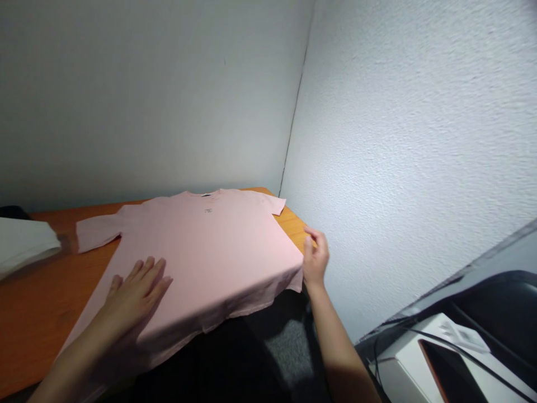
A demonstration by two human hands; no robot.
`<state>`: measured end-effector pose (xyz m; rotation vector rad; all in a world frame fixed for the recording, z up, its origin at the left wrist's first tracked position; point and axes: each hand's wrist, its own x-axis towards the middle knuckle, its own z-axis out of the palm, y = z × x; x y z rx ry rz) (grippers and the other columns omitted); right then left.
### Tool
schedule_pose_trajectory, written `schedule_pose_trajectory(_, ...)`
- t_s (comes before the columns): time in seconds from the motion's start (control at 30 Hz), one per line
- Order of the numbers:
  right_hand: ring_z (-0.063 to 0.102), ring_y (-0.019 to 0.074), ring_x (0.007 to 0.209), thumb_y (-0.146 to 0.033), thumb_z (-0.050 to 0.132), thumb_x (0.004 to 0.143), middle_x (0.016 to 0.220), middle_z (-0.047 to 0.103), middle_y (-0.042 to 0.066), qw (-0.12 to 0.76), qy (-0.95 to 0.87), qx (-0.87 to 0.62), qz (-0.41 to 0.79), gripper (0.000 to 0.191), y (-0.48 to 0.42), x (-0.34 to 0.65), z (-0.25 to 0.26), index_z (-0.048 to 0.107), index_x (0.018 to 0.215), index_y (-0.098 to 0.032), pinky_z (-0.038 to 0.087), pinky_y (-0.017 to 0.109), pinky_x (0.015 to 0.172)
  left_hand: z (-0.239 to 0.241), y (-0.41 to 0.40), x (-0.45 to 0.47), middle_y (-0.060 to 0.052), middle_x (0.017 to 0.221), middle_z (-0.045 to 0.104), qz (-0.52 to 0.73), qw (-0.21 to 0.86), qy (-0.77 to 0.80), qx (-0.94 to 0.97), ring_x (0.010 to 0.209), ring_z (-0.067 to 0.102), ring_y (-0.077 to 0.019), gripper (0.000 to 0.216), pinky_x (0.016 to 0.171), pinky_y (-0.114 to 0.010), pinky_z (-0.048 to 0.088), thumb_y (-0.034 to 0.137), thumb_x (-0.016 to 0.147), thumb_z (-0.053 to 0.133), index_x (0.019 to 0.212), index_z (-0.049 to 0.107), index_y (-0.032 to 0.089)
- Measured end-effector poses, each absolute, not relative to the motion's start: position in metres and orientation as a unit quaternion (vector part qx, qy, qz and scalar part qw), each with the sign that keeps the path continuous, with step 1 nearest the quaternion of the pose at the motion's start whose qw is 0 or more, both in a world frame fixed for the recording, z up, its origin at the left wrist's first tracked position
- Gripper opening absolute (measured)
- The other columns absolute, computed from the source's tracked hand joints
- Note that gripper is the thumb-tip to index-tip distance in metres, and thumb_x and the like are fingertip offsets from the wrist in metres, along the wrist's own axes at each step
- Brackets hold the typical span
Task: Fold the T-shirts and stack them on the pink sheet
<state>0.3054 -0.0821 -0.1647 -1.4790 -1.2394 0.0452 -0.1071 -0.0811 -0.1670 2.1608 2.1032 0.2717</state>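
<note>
A pink short-sleeved T-shirt [205, 240] lies spread out, front up, on an orange-brown wooden table [37, 313]. Its neckline is at the far side, and its lower part hangs over the near edge. Small dark print shows on the chest. My left hand [138, 285] rests palm down on the left part of the shirt, fingers stretched out. Beside the shirt's right edge, near the table's corner, is my right hand [316, 260]. Its fingers are loosely bent, with the thumb apart from them, and no cloth shows between them.
Walls [377, 140] meet in a corner behind and right of the table. A white object [25, 240], partly cut off, lies at the left. At the lower right, a phone [453, 372] and a cable lie on a white box [406, 364], beside a black chair [503, 319].
</note>
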Motion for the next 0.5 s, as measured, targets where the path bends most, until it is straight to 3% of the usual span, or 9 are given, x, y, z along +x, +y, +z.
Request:
schedule_pose_trajectory(0.07, 0.049, 0.0284, 0.123, -0.052, 0.020, 0.098, 0.130, 0.056, 0.014, 0.604, -0.446, -0.660, 0.026, 0.056, -0.116, 0.319, -0.189, 0.053, 0.130, -0.020, 0.040, 0.043, 0.101, -0.155, -0.100, -0.085, -0.007, 0.156, 0.034, 0.183, 0.145, 0.645, 0.728, 0.145, 0.024, -0.0281, 0.060, 0.118, -0.054, 0.019, 0.047, 0.094, 0.027, 0.145, 0.041, 0.019)
schedule_pose_trajectory(0.17, 0.057, 0.0297, 0.110, -0.058, 0.039, 0.092, 0.117, 0.062, 0.016, 0.591, -0.445, -0.669, 0.075, 0.053, -0.149, 0.329, -0.229, 0.055, 0.122, -0.018, 0.046, 0.042, 0.091, -0.134, -0.142, -0.023, -0.002, 0.148, 0.046, 0.324, 0.244, 0.505, 0.762, 0.137, 0.040, -0.0223, 0.051, 0.117, -0.039, 0.028, 0.051, 0.093, 0.036, 0.137, 0.048, 0.029)
schedule_pose_trajectory(0.27, 0.060, 0.0284, 0.101, -0.063, 0.059, 0.079, 0.110, 0.065, 0.013, 0.556, -0.489, -0.638, 0.211, 0.051, -0.158, 0.332, -0.250, 0.060, 0.107, -0.020, 0.049, 0.039, 0.083, -0.127, -0.172, 0.052, -0.003, 0.134, 0.058, 0.316, 0.348, 0.405, 0.784, 0.125, 0.052, -0.0193, 0.036, 0.110, -0.032, 0.038, 0.046, 0.095, 0.040, 0.122, 0.060, 0.030)
schedule_pose_trajectory(0.4, 0.059, 0.0201, 0.069, -0.061, 0.065, 0.077, 0.072, 0.060, 0.001, 0.536, -0.518, -0.567, 0.350, 0.039, -0.161, 0.332, -0.231, 0.054, 0.074, -0.023, 0.046, 0.030, 0.065, -0.142, -0.170, 0.124, -0.006, 0.107, 0.068, 0.313, 0.411, 0.378, 0.768, 0.100, 0.063, -0.0181, 0.030, 0.091, -0.028, 0.047, 0.045, 0.096, 0.040, 0.103, 0.061, 0.025)
schedule_pose_trajectory(0.5, 0.056, 0.0175, 0.060, -0.059, 0.061, 0.083, 0.065, 0.057, -0.002, 0.505, -0.539, -0.520, 0.429, 0.038, -0.166, 0.333, -0.203, 0.048, 0.074, -0.024, 0.043, 0.028, 0.059, -0.150, -0.153, 0.152, -0.006, 0.089, 0.070, 0.312, 0.457, 0.393, 0.734, 0.082, 0.065, -0.0177, 0.033, 0.075, -0.028, 0.049, 0.050, 0.096, 0.035, 0.096, 0.053, 0.023)
